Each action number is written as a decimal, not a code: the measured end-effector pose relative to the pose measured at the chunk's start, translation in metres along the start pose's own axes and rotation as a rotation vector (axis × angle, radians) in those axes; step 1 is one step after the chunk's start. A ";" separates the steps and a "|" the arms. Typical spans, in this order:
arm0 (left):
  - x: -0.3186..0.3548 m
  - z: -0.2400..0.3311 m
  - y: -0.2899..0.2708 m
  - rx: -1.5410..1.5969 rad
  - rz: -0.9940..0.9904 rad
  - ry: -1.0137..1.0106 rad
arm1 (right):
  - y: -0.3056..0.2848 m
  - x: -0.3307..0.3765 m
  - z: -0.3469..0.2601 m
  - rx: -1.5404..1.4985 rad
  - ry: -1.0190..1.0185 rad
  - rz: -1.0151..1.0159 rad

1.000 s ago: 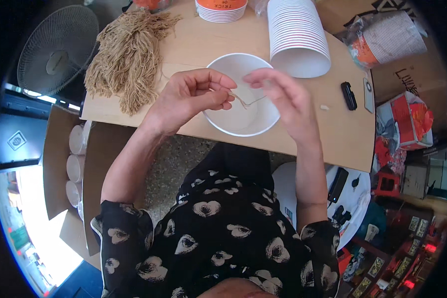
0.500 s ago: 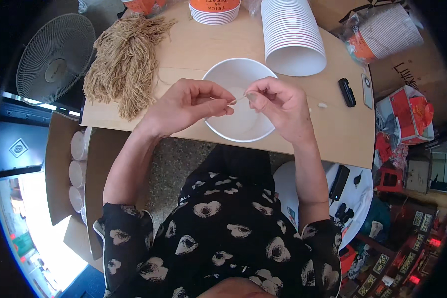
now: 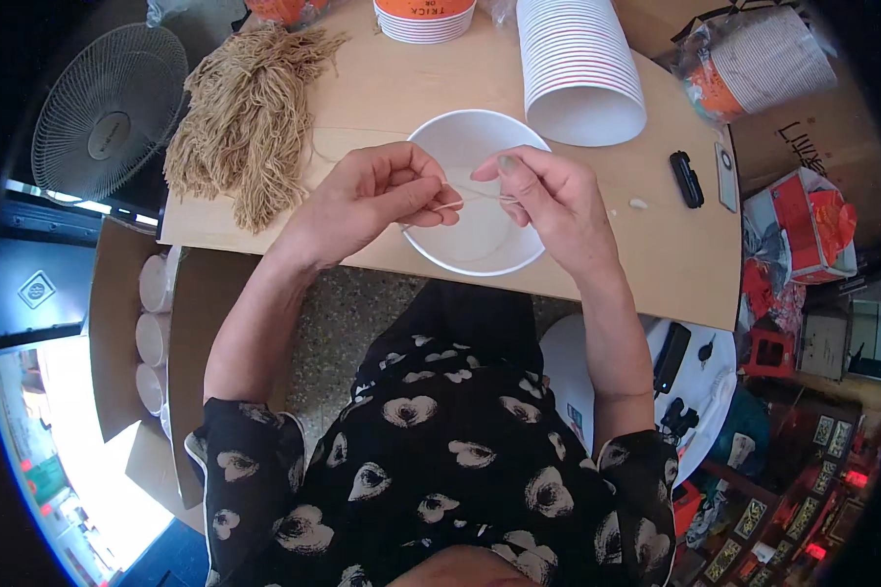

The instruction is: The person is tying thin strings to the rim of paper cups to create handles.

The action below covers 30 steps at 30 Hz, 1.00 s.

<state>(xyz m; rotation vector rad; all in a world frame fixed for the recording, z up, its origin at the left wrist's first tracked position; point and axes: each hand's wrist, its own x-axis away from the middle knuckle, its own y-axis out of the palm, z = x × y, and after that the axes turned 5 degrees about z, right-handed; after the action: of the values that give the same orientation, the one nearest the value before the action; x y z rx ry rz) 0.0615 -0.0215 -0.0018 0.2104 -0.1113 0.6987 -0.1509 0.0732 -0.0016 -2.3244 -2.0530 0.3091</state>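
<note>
A thin beige string (image 3: 477, 199) stretches in a small loop between my two hands, above a white paper bucket (image 3: 475, 256). My left hand (image 3: 387, 199) pinches one side of it between thumb and fingers. The other side runs into the curled fingers of my right hand (image 3: 555, 201), whose thumb and index finger stand slightly apart. Both hands hover over the bucket and cover parts of its rim. Left of them lies a bundle of tan string (image 3: 250, 127) on the table.
A stack of white buckets (image 3: 585, 78) lies on its side behind the bucket, near an orange stack (image 3: 426, 22). A black object (image 3: 686, 180) rests at the table's (image 3: 646, 254) right. Below left is a carton (image 3: 117, 333) of white cups; a fan (image 3: 108, 132) stands left.
My right thumb has lifted and its index finger has come away from the pinch. The string now forms a wider loop between the hands.
</note>
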 end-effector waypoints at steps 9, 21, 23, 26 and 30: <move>0.000 -0.005 0.000 -0.067 -0.035 0.072 | 0.005 -0.009 -0.005 0.241 0.163 -0.129; 0.002 -0.005 -0.004 -0.069 -0.055 0.035 | -0.028 -0.012 -0.016 0.070 0.102 -0.208; 0.002 -0.003 -0.004 -0.082 -0.061 0.033 | -0.026 -0.011 -0.017 -0.029 0.078 -0.239; 0.002 0.000 -0.002 -0.099 -0.065 0.029 | -0.029 -0.011 -0.013 -0.184 0.166 -0.245; 0.002 -0.004 -0.006 -0.139 -0.121 0.055 | -0.030 -0.011 -0.019 -0.218 0.214 -0.253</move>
<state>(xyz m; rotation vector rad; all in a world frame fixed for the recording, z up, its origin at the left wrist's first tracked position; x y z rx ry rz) 0.0670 -0.0239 -0.0067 0.0639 -0.0936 0.5734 -0.1779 0.0686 0.0234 -2.0557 -2.3319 -0.1714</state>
